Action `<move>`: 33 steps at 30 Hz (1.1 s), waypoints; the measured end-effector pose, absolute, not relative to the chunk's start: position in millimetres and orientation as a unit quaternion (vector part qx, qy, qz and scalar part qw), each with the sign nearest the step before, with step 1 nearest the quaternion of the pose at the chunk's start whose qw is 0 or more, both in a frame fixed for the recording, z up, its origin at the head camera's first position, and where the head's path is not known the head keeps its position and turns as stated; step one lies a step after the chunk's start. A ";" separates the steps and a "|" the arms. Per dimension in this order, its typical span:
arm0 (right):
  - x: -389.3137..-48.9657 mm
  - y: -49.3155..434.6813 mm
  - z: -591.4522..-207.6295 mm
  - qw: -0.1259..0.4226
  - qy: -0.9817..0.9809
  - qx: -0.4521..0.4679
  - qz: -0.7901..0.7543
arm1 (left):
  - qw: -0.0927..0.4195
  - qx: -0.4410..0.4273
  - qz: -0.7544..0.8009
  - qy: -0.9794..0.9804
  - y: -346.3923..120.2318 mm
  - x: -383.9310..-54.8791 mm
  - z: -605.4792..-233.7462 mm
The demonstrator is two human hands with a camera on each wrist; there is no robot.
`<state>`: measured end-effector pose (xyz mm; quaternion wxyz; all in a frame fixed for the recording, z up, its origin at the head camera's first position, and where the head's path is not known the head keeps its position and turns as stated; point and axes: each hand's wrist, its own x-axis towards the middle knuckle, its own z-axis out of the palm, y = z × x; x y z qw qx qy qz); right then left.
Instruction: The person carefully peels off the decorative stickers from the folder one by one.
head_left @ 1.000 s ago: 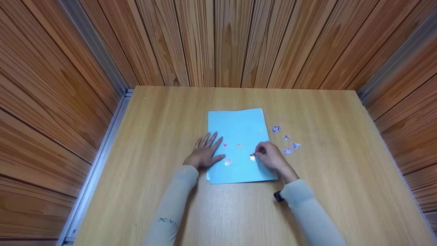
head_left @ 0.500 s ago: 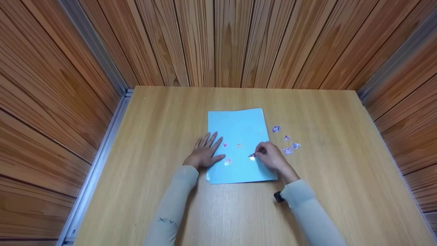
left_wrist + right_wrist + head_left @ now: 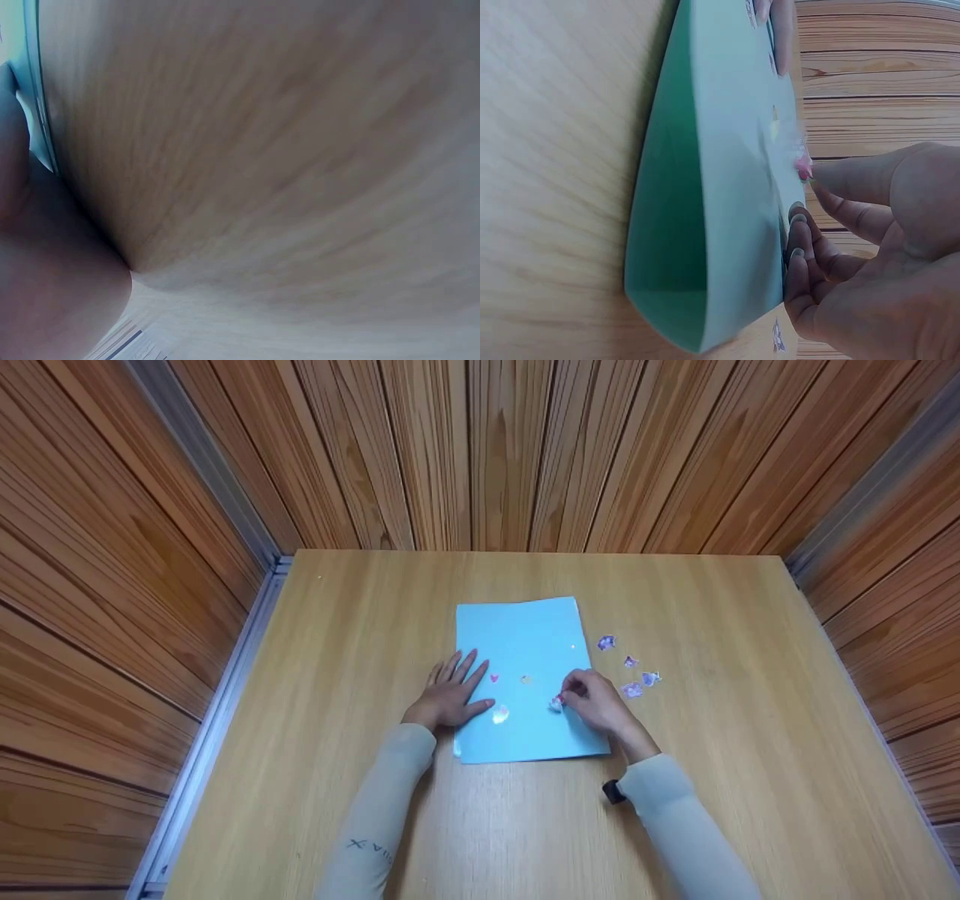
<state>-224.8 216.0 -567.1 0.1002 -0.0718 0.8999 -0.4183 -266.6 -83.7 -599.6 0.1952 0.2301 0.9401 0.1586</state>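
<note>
In the head view a light-blue folded sheet lies on the table, its near edge gaping in the right wrist view. My left hand rests with spread fingers on its left edge. Over the right part of the sheet, my right hand pinches a small sticker between thumb and index finger. That sticker shows pink and whitish, blurred, in the right wrist view. On the sheet are a pink heart sticker, a small yellowish sticker and a shiny pale sticker.
Several purple stickers, one of them a ragged-edged sticker, lie on the wooden table right of the sheet. Wood-panelled walls stand behind and at both sides. A black band shows at the right wrist.
The pinched sticker has tilted in my right fingers and now shows more of its whitish face. My right hand has barely shifted, and the left hand stays in place.
</note>
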 end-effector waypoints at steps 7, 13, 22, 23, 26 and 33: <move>-224.4 216.5 -566.9 0.100 0.897 -0.069 -0.426 | 0.188 0.233 0.157 0.941 -84.4 -265.3 -599.6; -224.3 217.2 -567.7 0.101 0.897 -0.067 -0.426 | 0.181 0.234 0.159 0.942 -84.2 -264.6 -599.2; -223.2 218.9 -566.9 0.097 0.889 -0.061 -0.442 | 0.193 0.230 0.150 0.942 -82.8 -266.4 -598.7; -222.9 219.9 -566.3 0.099 0.889 -0.058 -0.444 | 0.194 0.229 0.150 0.942 -82.6 -266.5 -598.7; -221.9 223.8 -564.1 0.101 0.886 -0.053 -0.450 | 0.195 0.228 0.151 0.942 -82.6 -266.5 -598.9; -218.8 236.8 -556.5 0.106 0.883 -0.055 -0.454 | 0.192 0.228 0.164 0.940 -83.9 -265.5 -598.5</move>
